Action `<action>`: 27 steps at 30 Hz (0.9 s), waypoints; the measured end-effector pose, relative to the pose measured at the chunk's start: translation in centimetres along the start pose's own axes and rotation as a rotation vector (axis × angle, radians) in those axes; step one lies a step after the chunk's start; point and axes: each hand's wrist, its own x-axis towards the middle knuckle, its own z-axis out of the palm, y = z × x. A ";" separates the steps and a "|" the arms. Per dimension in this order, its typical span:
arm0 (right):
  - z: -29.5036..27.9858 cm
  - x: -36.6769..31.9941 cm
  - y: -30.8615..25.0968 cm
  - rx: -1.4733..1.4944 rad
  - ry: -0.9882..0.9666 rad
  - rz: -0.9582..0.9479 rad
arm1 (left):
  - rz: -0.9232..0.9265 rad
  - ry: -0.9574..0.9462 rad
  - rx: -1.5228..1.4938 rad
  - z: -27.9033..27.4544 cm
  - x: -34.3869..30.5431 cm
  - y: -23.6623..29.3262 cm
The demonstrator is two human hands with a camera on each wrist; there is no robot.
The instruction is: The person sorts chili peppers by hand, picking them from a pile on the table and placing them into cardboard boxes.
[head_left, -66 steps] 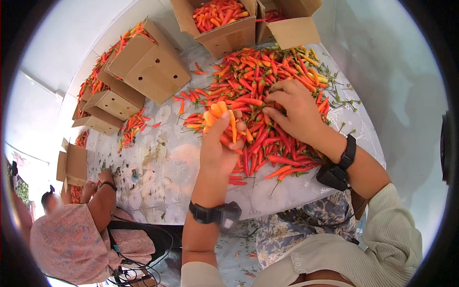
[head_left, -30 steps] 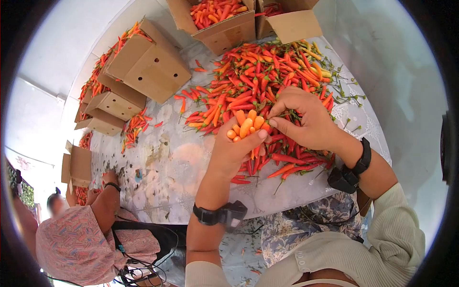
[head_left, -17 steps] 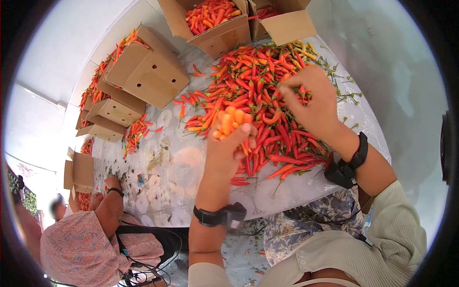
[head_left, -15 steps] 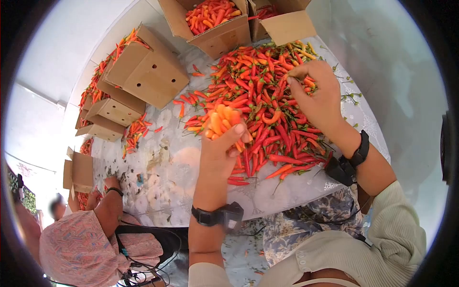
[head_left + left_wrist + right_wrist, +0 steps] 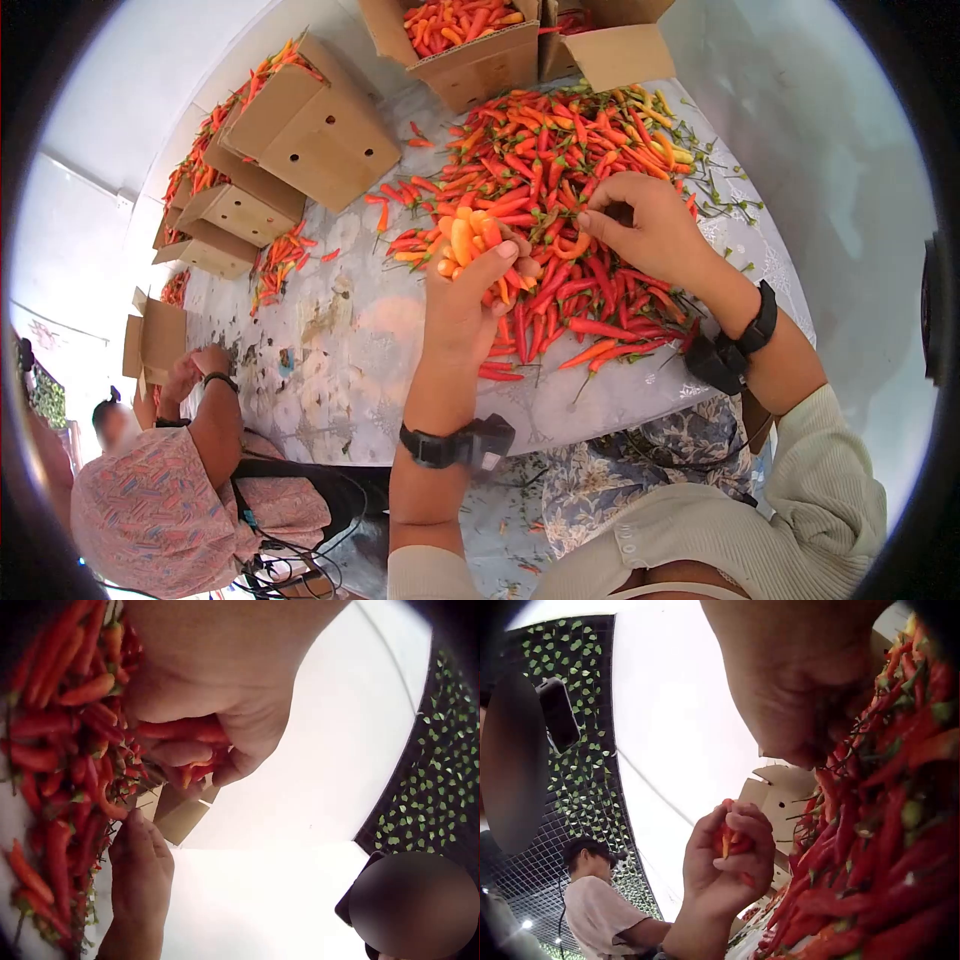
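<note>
My left hand [image 5: 470, 295] holds a bunch of orange and red chili peppers [image 5: 462, 240] upright, the thumb across its near side. In the right wrist view the same bunch [image 5: 731, 841] shows between curled fingers. My right hand [image 5: 645, 228] is over the chili pile [image 5: 510, 150], to the right of the bunch. Its thumb and forefinger are bent towards each other, with fingertips close by a curved orange chili [image 5: 573, 246]. I cannot tell whether they pinch anything. In the left wrist view the right hand's [image 5: 141, 874] fingertips overlap the end of that curved chili [image 5: 111, 804].
Cardboard boxes of chilies stand at the back [image 5: 480, 65] and left [image 5: 310, 130]. Loose green stems [image 5: 725, 190] lie along the right edge of the white-covered table [image 5: 370, 400]. Another person [image 5: 160, 490] works at the left. A small loose heap [image 5: 275, 265] lies by the boxes.
My right hand went from the left-hand bunch out to the right side of the pile, then back down and left. My left hand keeps its bunch, shifting only slightly.
</note>
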 end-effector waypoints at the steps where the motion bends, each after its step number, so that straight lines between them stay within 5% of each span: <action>1: 0.0 -0.1 -0.3 0.002 0.011 0.028 | -0.003 0.003 0.002 0.1 0.0 0.0; 16: 1.0 -0.4 0.9 -0.037 -0.025 -0.107 | 0.007 -0.058 0.214 -0.1 0.4 -1.0; 25: -0.2 -0.7 -2.3 0.887 -0.209 0.127 | 0.016 -0.005 0.149 0.7 0.1 -0.7; 27: 1.0 -0.9 -1.7 0.915 -0.196 0.024 | -0.015 -0.030 0.153 0.4 0.0 -0.9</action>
